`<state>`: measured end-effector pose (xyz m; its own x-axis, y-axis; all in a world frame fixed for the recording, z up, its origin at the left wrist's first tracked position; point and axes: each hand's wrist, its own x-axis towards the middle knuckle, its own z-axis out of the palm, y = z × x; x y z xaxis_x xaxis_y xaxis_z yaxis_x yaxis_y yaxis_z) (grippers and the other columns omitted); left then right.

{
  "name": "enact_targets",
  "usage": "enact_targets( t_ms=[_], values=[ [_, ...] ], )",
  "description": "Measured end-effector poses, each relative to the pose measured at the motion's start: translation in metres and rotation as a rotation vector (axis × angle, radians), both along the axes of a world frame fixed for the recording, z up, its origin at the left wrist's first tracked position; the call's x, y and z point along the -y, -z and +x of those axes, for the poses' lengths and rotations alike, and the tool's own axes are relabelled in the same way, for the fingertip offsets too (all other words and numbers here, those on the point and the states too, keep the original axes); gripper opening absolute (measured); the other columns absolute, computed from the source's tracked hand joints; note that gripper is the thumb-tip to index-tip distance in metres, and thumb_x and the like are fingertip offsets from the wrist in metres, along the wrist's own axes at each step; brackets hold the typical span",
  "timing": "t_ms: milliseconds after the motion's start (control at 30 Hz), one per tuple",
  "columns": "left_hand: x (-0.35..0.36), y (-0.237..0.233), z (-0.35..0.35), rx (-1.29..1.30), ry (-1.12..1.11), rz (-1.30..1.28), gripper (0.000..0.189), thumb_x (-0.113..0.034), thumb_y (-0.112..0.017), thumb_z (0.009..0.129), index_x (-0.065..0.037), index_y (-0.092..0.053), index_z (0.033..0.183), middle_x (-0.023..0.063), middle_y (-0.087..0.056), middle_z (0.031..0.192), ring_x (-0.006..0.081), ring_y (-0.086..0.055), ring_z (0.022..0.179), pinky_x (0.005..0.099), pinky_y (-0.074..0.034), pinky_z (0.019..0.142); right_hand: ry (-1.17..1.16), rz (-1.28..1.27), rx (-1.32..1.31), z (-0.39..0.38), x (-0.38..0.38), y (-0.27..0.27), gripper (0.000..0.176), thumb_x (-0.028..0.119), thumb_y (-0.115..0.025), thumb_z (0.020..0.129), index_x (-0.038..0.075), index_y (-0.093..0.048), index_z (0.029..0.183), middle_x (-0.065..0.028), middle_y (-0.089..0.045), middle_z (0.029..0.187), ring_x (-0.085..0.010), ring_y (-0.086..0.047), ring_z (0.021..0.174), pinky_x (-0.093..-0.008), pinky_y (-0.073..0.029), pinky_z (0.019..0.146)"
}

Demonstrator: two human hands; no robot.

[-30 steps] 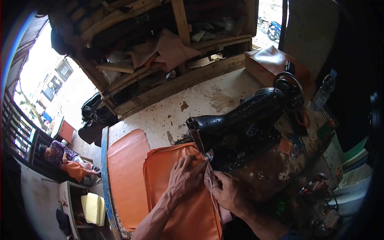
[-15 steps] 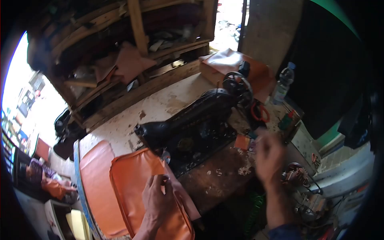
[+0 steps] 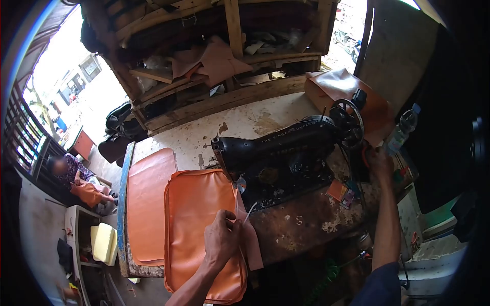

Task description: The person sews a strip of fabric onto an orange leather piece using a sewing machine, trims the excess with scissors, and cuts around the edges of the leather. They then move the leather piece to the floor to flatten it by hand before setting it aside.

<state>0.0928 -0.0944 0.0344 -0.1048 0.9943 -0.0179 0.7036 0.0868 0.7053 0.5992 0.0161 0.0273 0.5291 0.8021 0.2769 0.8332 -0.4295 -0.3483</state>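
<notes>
My left hand (image 3: 223, 238) is closed over the right part of an orange leather-like panel (image 3: 196, 204), pinching the lower end of a thin white strip (image 3: 249, 213). The panel lies at the front edge of the table, beside a flat orange sheet (image 3: 148, 204). Behind and to the right stands a black sewing machine (image 3: 286, 143). My right hand (image 3: 380, 162) is at the right, just below the machine's handwheel, with its fingers round the orange-red scissors (image 3: 365, 154), whose handle is partly hidden.
A plastic bottle (image 3: 403, 127) stands beyond my right hand. An orange-covered block (image 3: 347, 86) is behind the handwheel. Small cards (image 3: 340, 193) lie on the table (image 3: 245, 116). Wooden shelves (image 3: 235, 30) hold scraps. A person (image 3: 76, 176) sits at the far left.
My right hand has moved away to the scissors beside the handwheel. My left hand remains over the panel, and a white strip now shows at its fingers. The view has shifted left.
</notes>
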Motion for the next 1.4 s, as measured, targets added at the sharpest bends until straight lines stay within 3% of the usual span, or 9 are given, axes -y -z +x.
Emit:
enact_targets(
  t_ms=[100, 300, 500, 567, 600, 667, 867, 1033, 1400],
  values=[
    [0.001, 0.001, -0.002, 0.068, -0.025, -0.001, 0.025, -0.021, -0.071, 0.095, -0.002, -0.063, 0.11, 0.0195, -0.076, 0.084, 0.0381, -0.075, 0.079, 0.0457, -0.057, 0.072, 0.027, 0.052, -0.066, -0.027, 0.037, -0.032, 0.064, 0.041, -0.072, 0.091, -0.001, -0.063, 0.138, -0.0271, -0.072, 0.123, -0.0449, -0.067, 0.122, -0.0481, -0.052, 0.099],
    [0.009, 0.002, 0.002, 0.087, -0.094, 0.0, 0.028, -0.023, -0.073, 0.096, -0.001, -0.063, 0.111, 0.0212, -0.075, 0.085, 0.0385, -0.075, 0.078, 0.0455, -0.057, 0.072, -0.059, 0.442, -0.595, -0.132, 0.16, -0.058, 0.065, 0.016, -0.07, 0.097, 0.004, -0.047, 0.157, -0.0076, -0.067, 0.105, -0.0127, -0.063, 0.095, -0.0317, -0.053, 0.081],
    [0.021, -0.003, -0.001, 0.057, -0.02, -0.007, 0.034, -0.028, -0.075, 0.096, -0.001, -0.065, 0.113, 0.0207, -0.075, 0.088, 0.0367, -0.075, 0.079, 0.0437, -0.057, 0.073, -0.364, 0.317, -0.894, -0.222, 0.2, -0.041, 0.069, 0.012, -0.073, 0.089, 0.004, -0.049, 0.153, -0.0043, -0.064, 0.102, -0.0129, -0.065, 0.093, -0.0294, -0.054, 0.084],
    [0.021, 0.003, -0.006, 0.067, -0.021, 0.01, 0.034, -0.028, -0.075, 0.096, 0.0, -0.066, 0.113, 0.02, -0.076, 0.088, 0.0359, -0.076, 0.08, 0.0431, -0.058, 0.074, -0.492, -0.179, -0.835, -0.23, 0.195, -0.056, 0.063, 0.014, -0.077, 0.088, 0.002, -0.056, 0.146, -0.0106, -0.071, 0.102, -0.0157, -0.069, 0.097, -0.033, -0.056, 0.088],
    [0.02, 0.003, -0.008, 0.075, -0.033, -0.001, 0.032, -0.026, -0.076, 0.094, 0.0, -0.068, 0.11, 0.0186, -0.076, 0.087, 0.0325, -0.076, 0.078, 0.0407, -0.057, 0.072, -0.487, -0.176, -0.831, -0.233, 0.186, -0.056, 0.063, 0.014, -0.077, 0.088, 0.002, -0.056, 0.146, -0.0106, -0.071, 0.102, -0.0157, -0.069, 0.097, -0.033, -0.056, 0.088],
    [0.02, 0.002, -0.009, 0.09, -0.042, -0.016, 0.03, -0.024, -0.077, 0.093, 0.001, -0.07, 0.108, 0.0172, -0.077, 0.085, 0.0291, -0.076, 0.076, 0.0383, -0.057, 0.071, -0.876, -0.286, -0.704, -0.235, 0.159, -0.047, 0.063, 0.023, -0.085, 0.087, 0.001, -0.061, 0.141, -0.0165, -0.075, 0.104, -0.0219, -0.072, 0.103, -0.0368, -0.056, 0.092],
    [0.024, -0.005, -0.011, 0.161, -0.099, -0.079, 0.026, -0.021, -0.074, 0.096, 0.001, -0.07, 0.109, 0.0185, -0.076, 0.085, 0.0303, -0.077, 0.078, 0.0387, -0.058, 0.073, -1.187, -0.677, -0.702, -0.245, 0.089, -0.044, 0.077, 0.055, -0.083, 0.088, 0.002, -0.063, 0.14, -0.0175, -0.075, 0.112, -0.0308, -0.073, 0.105, -0.0415, -0.056, 0.095],
    [0.025, -0.004, -0.012, 0.272, -0.15, -0.082, 0.025, -0.019, -0.078, 0.093, 0.001, -0.071, 0.106, 0.0138, -0.076, 0.082, 0.0209, -0.074, 0.075, 0.0355, -0.056, 0.073, -1.153, -0.917, -0.594, -0.253, 0.058, -0.064, 0.083, 0.069, -0.074, 0.088, 0.007, -0.063, 0.142, -0.0185, -0.073, 0.122, -0.0335, -0.07, 0.117, -0.0428, -0.054, 0.102],
    [0.027, -0.007, -0.011, 0.273, -0.122, -0.079, 0.024, -0.021, -0.074, 0.097, 0.001, -0.069, 0.106, 0.0179, -0.074, 0.08, 0.0279, -0.075, 0.074, 0.038, -0.056, 0.072, -1.304, -0.863, -0.601, -0.254, 0.036, -0.034, 0.08, 0.063, -0.076, 0.091, 0.004, -0.062, 0.143, -0.0163, -0.073, 0.129, -0.0294, -0.07, 0.119, -0.0403, -0.054, 0.102]
  ],
)
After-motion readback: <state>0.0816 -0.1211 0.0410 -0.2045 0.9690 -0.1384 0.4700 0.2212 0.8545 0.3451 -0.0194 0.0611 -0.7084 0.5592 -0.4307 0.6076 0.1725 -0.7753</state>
